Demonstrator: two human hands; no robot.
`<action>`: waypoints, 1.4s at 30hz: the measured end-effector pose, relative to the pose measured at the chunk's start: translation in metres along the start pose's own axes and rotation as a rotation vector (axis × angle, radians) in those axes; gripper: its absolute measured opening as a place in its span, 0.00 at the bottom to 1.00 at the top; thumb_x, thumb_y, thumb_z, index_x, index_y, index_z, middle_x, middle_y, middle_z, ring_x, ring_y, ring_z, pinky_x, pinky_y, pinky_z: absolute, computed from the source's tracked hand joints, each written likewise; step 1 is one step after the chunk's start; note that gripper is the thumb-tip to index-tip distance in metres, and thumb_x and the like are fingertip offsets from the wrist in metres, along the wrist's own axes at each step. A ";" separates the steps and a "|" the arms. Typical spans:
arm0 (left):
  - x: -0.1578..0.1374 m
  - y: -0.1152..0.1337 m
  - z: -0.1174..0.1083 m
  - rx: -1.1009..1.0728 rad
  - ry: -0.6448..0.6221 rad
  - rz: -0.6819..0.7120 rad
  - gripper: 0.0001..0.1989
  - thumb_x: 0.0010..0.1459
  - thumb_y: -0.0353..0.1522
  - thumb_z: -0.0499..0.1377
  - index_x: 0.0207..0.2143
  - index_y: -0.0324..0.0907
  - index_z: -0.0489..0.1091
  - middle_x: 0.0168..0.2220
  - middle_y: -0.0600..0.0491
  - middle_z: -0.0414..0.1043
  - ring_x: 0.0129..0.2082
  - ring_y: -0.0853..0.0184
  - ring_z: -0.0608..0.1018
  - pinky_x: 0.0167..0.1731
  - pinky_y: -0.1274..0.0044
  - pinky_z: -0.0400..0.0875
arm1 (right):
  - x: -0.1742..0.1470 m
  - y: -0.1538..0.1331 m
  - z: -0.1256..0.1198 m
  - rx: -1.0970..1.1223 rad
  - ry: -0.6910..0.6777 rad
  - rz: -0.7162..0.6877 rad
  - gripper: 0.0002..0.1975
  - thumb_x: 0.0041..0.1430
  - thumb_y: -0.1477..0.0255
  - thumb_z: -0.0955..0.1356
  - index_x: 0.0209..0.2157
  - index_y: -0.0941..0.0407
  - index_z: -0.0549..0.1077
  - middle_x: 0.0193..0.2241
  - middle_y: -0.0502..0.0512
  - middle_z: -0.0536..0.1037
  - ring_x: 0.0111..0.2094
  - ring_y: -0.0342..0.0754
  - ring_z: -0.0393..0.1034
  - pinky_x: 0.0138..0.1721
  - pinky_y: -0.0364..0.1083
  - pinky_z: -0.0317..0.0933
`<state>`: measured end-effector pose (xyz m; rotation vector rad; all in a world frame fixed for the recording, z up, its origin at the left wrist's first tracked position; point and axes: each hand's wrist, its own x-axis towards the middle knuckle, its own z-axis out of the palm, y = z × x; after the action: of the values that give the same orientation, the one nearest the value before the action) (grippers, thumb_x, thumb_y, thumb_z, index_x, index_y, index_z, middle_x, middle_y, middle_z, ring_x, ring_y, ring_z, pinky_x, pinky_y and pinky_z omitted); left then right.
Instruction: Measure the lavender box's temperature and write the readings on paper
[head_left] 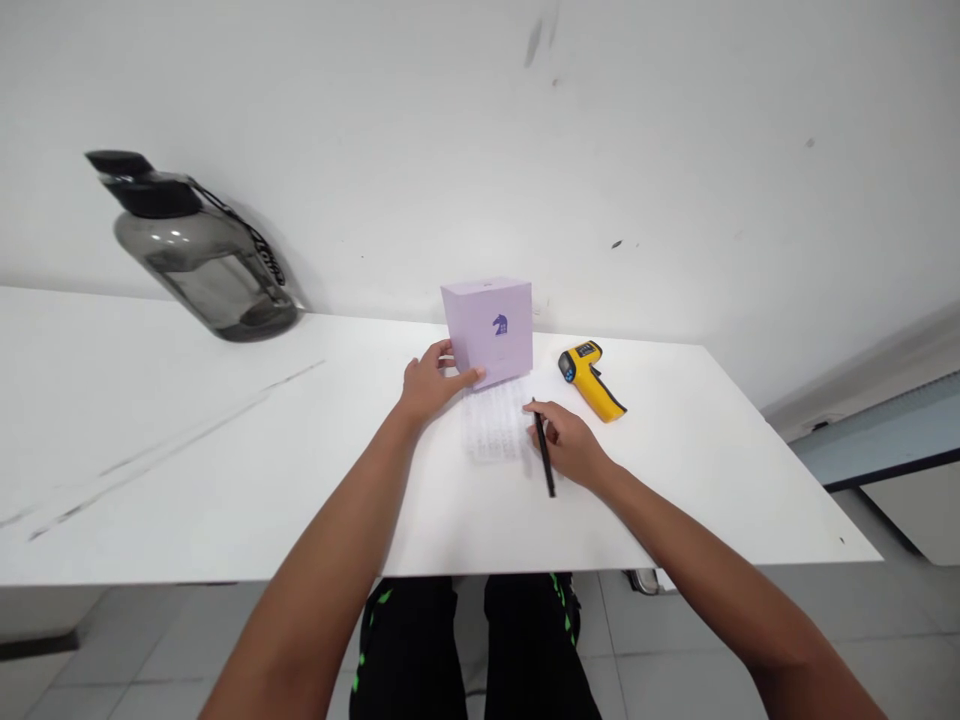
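Observation:
My left hand (435,382) grips the lower left corner of a lilac box (491,335), its thumb on the front face and its other fingers at the left side. A dark blue horse-head mark is printed on that face. My right hand (568,440) has its fingers closed on a slim black pen (544,455), which points down toward the table's front edge. Between my hands, a see-through sheet that looks like bubble wrap (496,430) lies partly beneath the box. To the right of the box is a yellow and black infrared thermometer (592,382).
A tall grey see-through water bottle (206,260) with a black lid and strap stands at the back left, close to the wall. The white table (225,450) reaches back to the wall (420,150); its right edge slants toward the front right corner.

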<state>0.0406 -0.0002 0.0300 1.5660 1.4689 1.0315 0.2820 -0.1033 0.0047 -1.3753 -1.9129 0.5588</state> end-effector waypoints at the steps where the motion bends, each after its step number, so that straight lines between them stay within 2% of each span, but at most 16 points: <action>1: 0.000 0.000 0.000 -0.001 0.001 0.000 0.39 0.41 0.50 0.73 0.55 0.49 0.70 0.57 0.44 0.78 0.60 0.49 0.78 0.65 0.54 0.64 | 0.000 0.001 0.000 -0.006 -0.010 0.016 0.20 0.62 0.69 0.65 0.53 0.54 0.76 0.41 0.58 0.81 0.28 0.48 0.71 0.38 0.50 0.70; 4: 0.002 -0.001 0.001 0.001 0.005 -0.003 0.38 0.43 0.51 0.72 0.56 0.49 0.70 0.58 0.44 0.77 0.60 0.50 0.78 0.65 0.55 0.64 | 0.000 0.002 0.000 -0.013 -0.020 0.058 0.23 0.62 0.70 0.63 0.57 0.55 0.75 0.40 0.57 0.81 0.28 0.47 0.70 0.39 0.50 0.70; 7: 0.003 -0.003 0.001 0.001 0.011 -0.007 0.38 0.43 0.52 0.72 0.56 0.50 0.70 0.58 0.45 0.78 0.60 0.50 0.78 0.65 0.55 0.63 | 0.002 0.000 0.000 0.015 0.008 0.123 0.22 0.63 0.68 0.64 0.56 0.55 0.77 0.37 0.56 0.81 0.27 0.47 0.69 0.38 0.50 0.69; 13: 0.005 -0.004 0.001 -0.004 0.022 -0.021 0.39 0.45 0.53 0.71 0.57 0.50 0.71 0.57 0.46 0.79 0.60 0.50 0.79 0.67 0.55 0.60 | 0.005 0.003 0.001 0.211 0.042 0.271 0.24 0.58 0.65 0.67 0.55 0.56 0.78 0.36 0.54 0.82 0.22 0.43 0.63 0.29 0.46 0.66; 17: 0.006 -0.005 0.002 0.004 0.023 -0.034 0.38 0.47 0.53 0.70 0.58 0.50 0.71 0.56 0.46 0.79 0.59 0.50 0.79 0.68 0.54 0.59 | 0.007 0.004 0.000 0.371 0.023 0.388 0.29 0.55 0.64 0.69 0.58 0.58 0.75 0.40 0.56 0.83 0.23 0.42 0.65 0.27 0.45 0.67; 21: 0.006 -0.007 0.003 -0.019 0.036 -0.024 0.35 0.47 0.52 0.71 0.57 0.52 0.72 0.54 0.47 0.81 0.59 0.51 0.79 0.69 0.56 0.57 | 0.006 0.003 -0.001 0.417 0.001 0.405 0.32 0.56 0.64 0.69 0.62 0.56 0.70 0.39 0.54 0.83 0.22 0.42 0.64 0.25 0.44 0.66; 24: 0.007 -0.009 0.003 -0.020 0.037 -0.019 0.35 0.47 0.52 0.71 0.56 0.54 0.72 0.54 0.48 0.81 0.59 0.52 0.80 0.69 0.57 0.57 | 0.005 0.003 -0.002 0.308 0.038 0.309 0.29 0.59 0.63 0.67 0.62 0.55 0.71 0.36 0.52 0.82 0.21 0.42 0.63 0.26 0.45 0.66; 27: 0.008 -0.010 0.002 -0.019 0.033 -0.010 0.36 0.46 0.53 0.71 0.57 0.54 0.72 0.54 0.48 0.80 0.58 0.52 0.80 0.69 0.56 0.57 | 0.008 0.007 -0.009 0.024 0.204 0.114 0.21 0.64 0.63 0.65 0.53 0.55 0.78 0.34 0.56 0.80 0.25 0.46 0.66 0.34 0.49 0.67; 29: 0.008 -0.010 0.002 -0.022 0.030 -0.003 0.37 0.45 0.53 0.71 0.57 0.53 0.72 0.54 0.48 0.81 0.58 0.52 0.80 0.69 0.56 0.58 | 0.013 0.012 -0.017 -0.202 0.316 0.048 0.19 0.66 0.64 0.63 0.49 0.56 0.80 0.38 0.61 0.80 0.33 0.51 0.71 0.41 0.52 0.66; 32: 0.007 -0.009 0.001 -0.018 0.023 -0.001 0.38 0.45 0.53 0.72 0.57 0.52 0.72 0.54 0.47 0.80 0.58 0.51 0.80 0.68 0.56 0.59 | 0.019 0.021 -0.030 -0.503 0.394 0.155 0.21 0.65 0.64 0.64 0.55 0.57 0.78 0.47 0.67 0.78 0.47 0.60 0.71 0.47 0.56 0.62; 35: 0.006 -0.007 0.001 -0.006 0.022 -0.010 0.39 0.44 0.52 0.72 0.58 0.51 0.71 0.55 0.46 0.80 0.59 0.50 0.79 0.68 0.55 0.59 | 0.024 0.029 -0.039 -0.674 0.359 0.362 0.26 0.65 0.59 0.68 0.60 0.57 0.74 0.52 0.70 0.77 0.52 0.65 0.67 0.49 0.58 0.58; 38: 0.005 -0.004 0.001 0.001 0.027 -0.010 0.38 0.44 0.52 0.72 0.57 0.50 0.71 0.55 0.46 0.80 0.59 0.49 0.79 0.68 0.54 0.59 | 0.027 0.032 -0.044 -0.683 0.247 0.511 0.30 0.66 0.56 0.68 0.62 0.59 0.71 0.52 0.71 0.77 0.53 0.66 0.68 0.50 0.59 0.56; 42: 0.003 -0.001 0.000 0.016 0.010 -0.016 0.40 0.45 0.51 0.71 0.58 0.46 0.69 0.57 0.43 0.78 0.59 0.49 0.78 0.69 0.54 0.58 | 0.029 0.030 -0.051 -0.568 0.155 0.571 0.33 0.68 0.54 0.65 0.63 0.64 0.69 0.52 0.74 0.77 0.55 0.68 0.69 0.51 0.58 0.56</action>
<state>0.0402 0.0024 0.0296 1.5604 1.4978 1.0220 0.3337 -0.0687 0.0260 -2.2886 -1.5989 0.1470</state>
